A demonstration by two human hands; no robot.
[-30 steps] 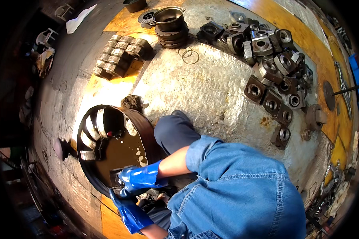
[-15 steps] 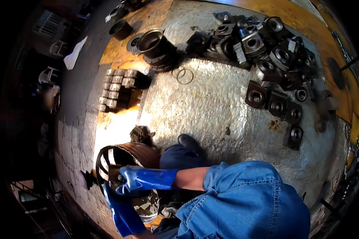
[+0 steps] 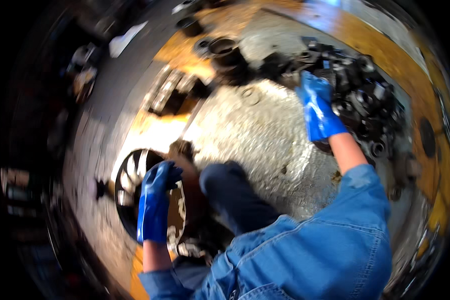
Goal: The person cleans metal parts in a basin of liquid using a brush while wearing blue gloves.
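Both my hands wear blue rubber gloves. My left hand (image 3: 156, 197) is raised over the mouth of a round, rusty drum (image 3: 119, 192). Its fingers bend loosely rightward, apart, with nothing visible in them. Beside the drum's near side, a container with a pale, flaky rim (image 3: 183, 205) is partly hidden by that hand. My right arm stretches forward to the right. At the left edge of a heap of dark metal blocks with round holes (image 3: 362, 100), my right hand (image 3: 317, 107) is blurred, and whatever its fingers touch is hidden.
Stacked metal pieces (image 3: 172, 90) lie at the left of the worn metal sheet (image 3: 255, 135). Dark cylinders (image 3: 227, 60) stand behind, with a thin ring (image 3: 251, 96) nearby. A brown clump (image 3: 181, 148) sits by the drum. My bent knee (image 3: 220, 182) juts over the sheet.
My right hand has left the drum and reached far right to the block heap. The left hand has lifted from the drum's near rim to over its mouth. The whole view has shifted.
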